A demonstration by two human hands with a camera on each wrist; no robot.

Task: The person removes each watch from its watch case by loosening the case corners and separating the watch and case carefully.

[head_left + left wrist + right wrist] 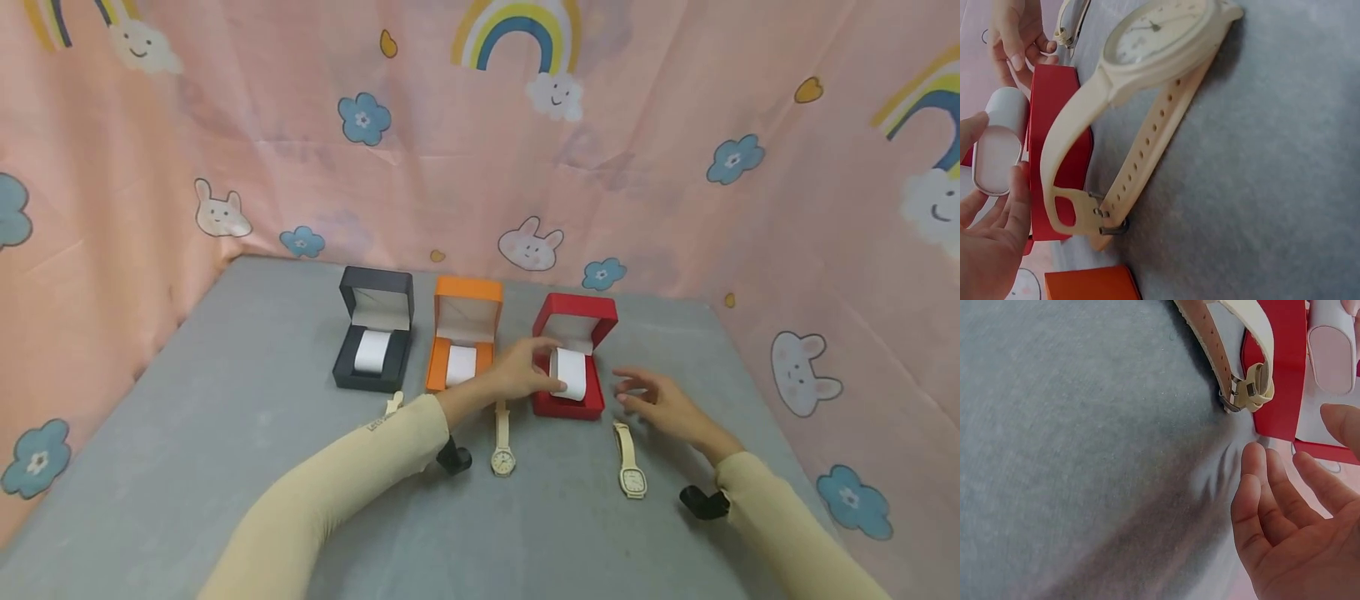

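My left hand pinches a white watch cushion between thumb and fingers, at the open red watch box. In the left wrist view the cushion is tilted, its oval end towards the camera. To the right of that box, my right hand hovers with loosely bent fingers and holds nothing. A cream watch with a squarish face lies below the right hand. Another cream watch, round-faced, lies near my left forearm. Part of a third cream watch shows behind the left sleeve.
An open orange watch box and an open dark grey watch box stand left of the red one, each with a white cushion inside. The grey table meets a pink patterned curtain at the back and sides.
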